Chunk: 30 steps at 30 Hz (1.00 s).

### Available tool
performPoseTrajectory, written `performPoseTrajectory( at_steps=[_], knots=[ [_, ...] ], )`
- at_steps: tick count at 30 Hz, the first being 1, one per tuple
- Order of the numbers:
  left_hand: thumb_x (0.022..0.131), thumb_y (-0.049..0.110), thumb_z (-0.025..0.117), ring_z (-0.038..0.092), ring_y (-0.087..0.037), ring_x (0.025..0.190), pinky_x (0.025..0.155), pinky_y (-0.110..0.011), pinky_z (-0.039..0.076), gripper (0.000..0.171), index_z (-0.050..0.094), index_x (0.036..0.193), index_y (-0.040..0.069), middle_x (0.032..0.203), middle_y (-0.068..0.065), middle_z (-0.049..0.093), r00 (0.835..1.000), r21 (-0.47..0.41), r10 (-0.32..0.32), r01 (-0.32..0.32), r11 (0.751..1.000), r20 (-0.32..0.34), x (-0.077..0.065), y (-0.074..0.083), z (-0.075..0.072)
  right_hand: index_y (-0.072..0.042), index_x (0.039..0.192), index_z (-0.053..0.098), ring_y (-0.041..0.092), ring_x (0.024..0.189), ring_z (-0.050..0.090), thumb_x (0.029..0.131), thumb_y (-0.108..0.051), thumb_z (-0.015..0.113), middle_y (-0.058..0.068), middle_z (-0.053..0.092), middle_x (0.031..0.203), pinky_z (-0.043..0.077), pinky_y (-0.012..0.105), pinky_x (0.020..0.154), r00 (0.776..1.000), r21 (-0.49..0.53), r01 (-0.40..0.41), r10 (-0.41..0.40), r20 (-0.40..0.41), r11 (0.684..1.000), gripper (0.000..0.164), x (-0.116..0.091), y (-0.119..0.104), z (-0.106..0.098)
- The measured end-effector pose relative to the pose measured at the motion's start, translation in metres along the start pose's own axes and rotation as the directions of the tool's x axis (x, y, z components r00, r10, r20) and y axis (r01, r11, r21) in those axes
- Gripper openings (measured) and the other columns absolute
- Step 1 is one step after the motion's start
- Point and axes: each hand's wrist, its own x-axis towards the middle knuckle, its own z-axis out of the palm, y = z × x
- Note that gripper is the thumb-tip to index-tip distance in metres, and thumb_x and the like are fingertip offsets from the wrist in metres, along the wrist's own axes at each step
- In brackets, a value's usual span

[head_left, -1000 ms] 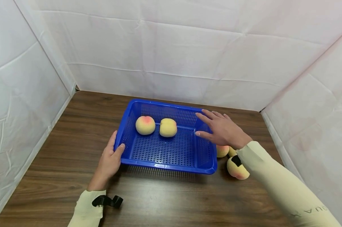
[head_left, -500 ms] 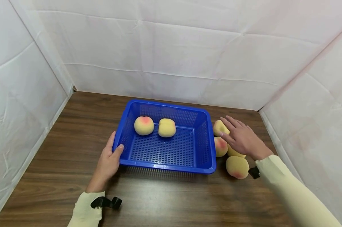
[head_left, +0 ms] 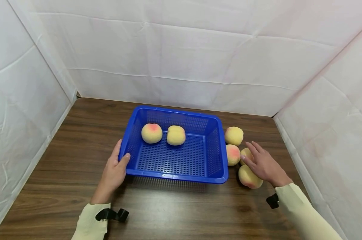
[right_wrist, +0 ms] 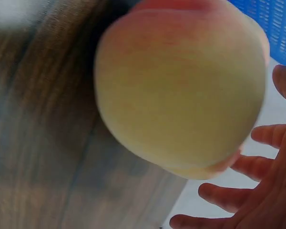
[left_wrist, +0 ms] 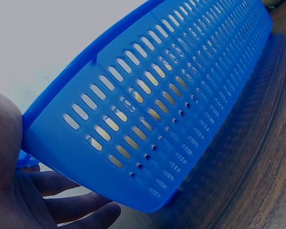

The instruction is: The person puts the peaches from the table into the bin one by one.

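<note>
My left hand (head_left: 114, 173) grips the left wall of a blue plastic basket (head_left: 171, 161), thumb over the rim and fingers outside. Inside that basket, toward the back left, lie a blushed peach (head_left: 151, 134) and a yellower peach (head_left: 176, 136). Several more peaches sit on the table just right of the basket. My right hand (head_left: 266, 167), fingers extended and spread, hovers over the nearest peach (head_left: 249, 177) and partly covers the peach (head_left: 245, 154) behind it. In the right wrist view the near peach (right_wrist: 181, 90) looms large, with the fingers apart beside it.
A peach (head_left: 234, 135) and a redder peach (head_left: 233, 155) lie close against the basket's right side. The brown wooden table (head_left: 168, 210) is bounded by white cloth walls (head_left: 181, 50) at the back and both sides. Black straps (head_left: 111, 214) circle the wrists.
My right hand has moved from above the basket's right rim, rightward and nearer, to the loose peaches, uncovering the back one. The left hand keeps its hold and the basket stays put.
</note>
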Motion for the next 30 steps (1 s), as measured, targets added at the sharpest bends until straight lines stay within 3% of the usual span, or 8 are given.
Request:
performPoseTrajectory(
  at_steps=[8, 17, 30],
  knots=[
    [0.103, 0.019, 0.041, 0.020, -0.037, 0.138, 0.111, -0.059, 0.018, 0.062, 0.008, 0.154, 0.012, 0.155, -0.020, 0.019, 1.000, 0.007, -0.012, 0.013, 1.000, -0.004, 0.001, 0.000, 0.002, 0.002, 0.149, 0.022, 0.049, 0.129, 0.030, 0.098, -0.054, 0.041, 0.029, 0.025, 0.148, 0.032, 0.067, 0.098, 0.995, 0.062, -0.086, 0.082, 0.065, 0.994, 0.078, 0.001, 0.013, 0.002],
    [0.103, 0.019, 0.041, 0.020, -0.037, 0.138, 0.111, -0.059, 0.018, 0.061, 0.008, 0.154, 0.012, 0.155, -0.020, 0.019, 1.000, -0.007, -0.005, 0.005, 1.000, 0.010, 0.003, 0.001, 0.004, 0.003, 0.142, 0.036, 0.042, 0.111, 0.052, 0.091, -0.054, 0.057, 0.028, 0.054, 0.126, 0.045, 0.058, 0.088, 0.989, 0.049, -0.130, 0.126, 0.079, 0.990, 0.080, 0.013, 0.021, -0.002],
    [0.103, 0.020, 0.041, 0.019, -0.037, 0.138, 0.111, -0.059, 0.017, 0.063, 0.007, 0.155, 0.013, 0.155, -0.020, 0.017, 1.000, -0.013, -0.021, 0.021, 1.000, -0.001, 0.001, -0.002, 0.001, 0.002, 0.140, 0.040, 0.042, 0.109, 0.052, 0.084, -0.053, 0.066, 0.030, 0.054, 0.125, 0.045, 0.057, 0.087, 0.985, 0.082, -0.147, 0.138, 0.105, 0.986, 0.083, 0.025, 0.023, 0.003]
  ],
)
